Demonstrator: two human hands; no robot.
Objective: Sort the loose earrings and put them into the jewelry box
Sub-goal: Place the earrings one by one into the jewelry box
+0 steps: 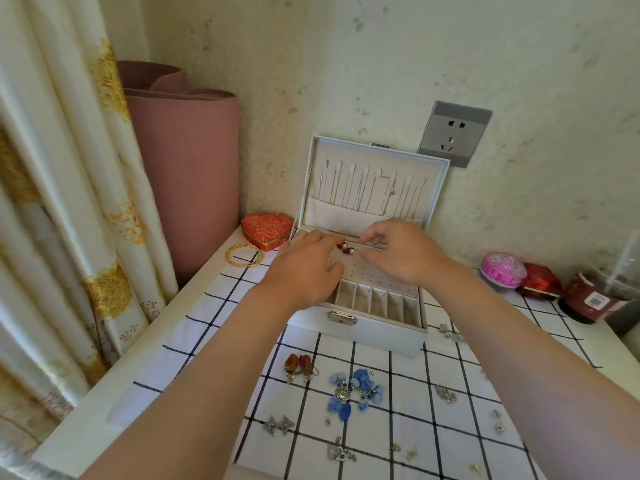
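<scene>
Starting at the far left, a gold bangle [244,254] and a red heart-shaped tin [267,229] sit on the counter [194,317], just left of the open jewelry box [367,327]. Over the box's perforated earring panel [374,271] both hands work close together. The left hand [304,268] lies palm-down with its fingers [332,242] reaching toward a small red earring [345,247]; whether they pinch it I cannot tell. The right hand [401,251] has its thumb and forefinger drawn together at the far edge of the panel, though what they grip, if anything, is hidden. The red earring sits at the panel's far left corner, between the two hands; it is too small to read which way its post points.

Nearer, on the checked cloth [398,382], lie the loose pieces: an amber pair [298,367] with long axes running near to far, hooks at the near end; blue petal earrings [355,393] in a heap; silver ones [277,424] scattered to the right. All should be light, and the petals soft and easily crushed, so taking each by its hook or post seems safest, the small studs being prone to slip
</scene>
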